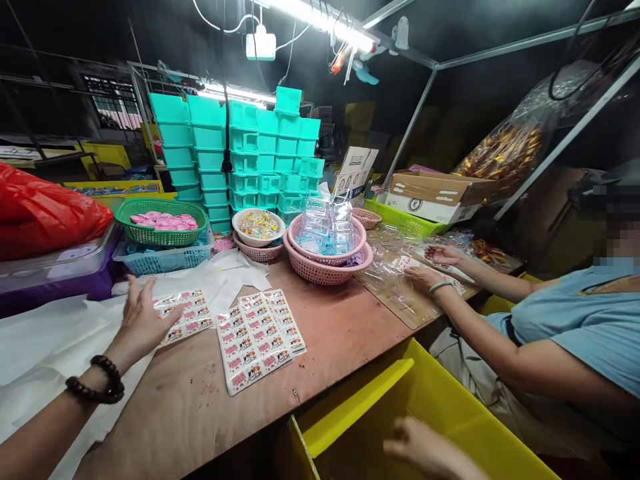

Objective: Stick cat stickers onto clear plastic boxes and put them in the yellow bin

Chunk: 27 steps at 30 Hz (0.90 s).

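My left hand (143, 315) is at the left of the wooden table, its fingers spread, over the edge of a sticker sheet (193, 312) printed with cartoon cats and pink lettering. Whether the palm presses on that sheet I cannot tell. To its right lies a stack of similar sticker sheets (257, 340), slightly fanned. Low in the view, my right hand (425, 445) hangs over a yellow bin (450, 400) below the table edge. It is a little blurred, with the fingers loosely bent and apart, and nothing shows in them.
White backing paper (50, 340) covers the table's left side. Behind stand a green basket (160, 220) of pink pieces, a bowl (257, 228) of small packets and pink baskets (325, 267) holding clear plastic boxes. Teal bins (240, 153) rise beyond. A co-worker (550, 327) handles clear packaging at right.
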Each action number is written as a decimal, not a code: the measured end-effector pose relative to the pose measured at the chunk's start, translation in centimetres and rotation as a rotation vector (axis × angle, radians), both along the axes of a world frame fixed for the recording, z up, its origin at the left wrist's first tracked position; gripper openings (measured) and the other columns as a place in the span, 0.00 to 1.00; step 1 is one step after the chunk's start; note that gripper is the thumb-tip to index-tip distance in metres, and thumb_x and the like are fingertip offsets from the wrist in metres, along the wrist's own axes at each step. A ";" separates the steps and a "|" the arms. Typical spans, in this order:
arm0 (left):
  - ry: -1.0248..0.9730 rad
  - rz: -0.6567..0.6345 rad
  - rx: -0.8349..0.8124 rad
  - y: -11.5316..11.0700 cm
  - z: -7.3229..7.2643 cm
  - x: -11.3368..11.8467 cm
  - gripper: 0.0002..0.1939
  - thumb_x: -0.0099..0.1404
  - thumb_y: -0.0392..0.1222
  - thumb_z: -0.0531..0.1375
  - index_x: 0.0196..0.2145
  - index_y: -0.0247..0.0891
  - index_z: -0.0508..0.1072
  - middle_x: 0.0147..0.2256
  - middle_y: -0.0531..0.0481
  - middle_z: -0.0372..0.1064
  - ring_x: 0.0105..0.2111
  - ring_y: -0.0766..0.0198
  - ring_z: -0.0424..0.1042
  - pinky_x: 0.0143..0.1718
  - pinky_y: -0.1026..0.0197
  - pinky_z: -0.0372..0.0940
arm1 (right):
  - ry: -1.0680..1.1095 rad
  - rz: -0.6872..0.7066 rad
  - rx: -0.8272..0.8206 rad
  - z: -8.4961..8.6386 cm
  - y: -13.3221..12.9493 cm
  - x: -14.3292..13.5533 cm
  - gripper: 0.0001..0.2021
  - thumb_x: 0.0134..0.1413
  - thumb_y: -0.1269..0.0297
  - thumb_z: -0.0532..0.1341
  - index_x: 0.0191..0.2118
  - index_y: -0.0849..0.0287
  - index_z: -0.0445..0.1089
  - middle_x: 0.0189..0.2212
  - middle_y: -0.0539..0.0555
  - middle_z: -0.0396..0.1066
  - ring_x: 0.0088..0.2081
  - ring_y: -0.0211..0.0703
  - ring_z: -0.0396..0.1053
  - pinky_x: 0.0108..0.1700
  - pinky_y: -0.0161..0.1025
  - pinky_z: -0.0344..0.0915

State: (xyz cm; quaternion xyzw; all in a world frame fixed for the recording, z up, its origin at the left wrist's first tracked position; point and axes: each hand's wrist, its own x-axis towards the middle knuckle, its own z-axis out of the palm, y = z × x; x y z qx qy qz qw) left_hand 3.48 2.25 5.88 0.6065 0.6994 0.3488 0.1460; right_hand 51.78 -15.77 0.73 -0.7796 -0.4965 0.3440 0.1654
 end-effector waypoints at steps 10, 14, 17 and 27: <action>-0.222 -0.466 -0.139 4.6 -0.2 8.8 0.38 0.59 0.60 0.59 0.62 0.37 0.62 0.71 0.32 0.37 0.70 0.43 0.41 0.67 0.41 0.44 | -0.571 -0.325 0.522 17.3 31.8 -6.0 0.42 0.55 0.46 0.60 0.69 0.63 0.46 0.68 0.70 0.48 0.65 0.64 0.54 0.61 0.59 0.58; -0.281 -0.530 -0.186 5.0 -0.8 8.9 0.35 0.60 0.59 0.60 0.61 0.42 0.65 0.71 0.38 0.39 0.71 0.47 0.40 0.68 0.43 0.40 | -0.538 -0.482 0.493 17.8 40.2 -6.5 0.47 0.59 0.42 0.55 0.71 0.67 0.36 0.69 0.78 0.39 0.65 0.71 0.51 0.56 0.68 0.58; -0.299 -0.523 -0.243 5.4 -2.1 7.6 0.33 0.62 0.59 0.59 0.62 0.45 0.65 0.72 0.41 0.38 0.71 0.48 0.41 0.68 0.42 0.41 | -0.542 -0.570 0.484 17.4 43.4 -5.8 0.48 0.60 0.41 0.54 0.72 0.67 0.32 0.68 0.82 0.39 0.63 0.74 0.55 0.53 0.69 0.60; -0.566 -0.533 -0.309 6.7 -4.2 7.4 0.29 0.58 0.58 0.65 0.54 0.44 0.74 0.67 0.39 0.53 0.67 0.42 0.54 0.66 0.41 0.48 | -0.639 -0.581 0.505 16.3 45.3 -5.7 0.48 0.60 0.45 0.57 0.73 0.65 0.32 0.59 0.77 0.57 0.55 0.70 0.66 0.50 0.59 0.66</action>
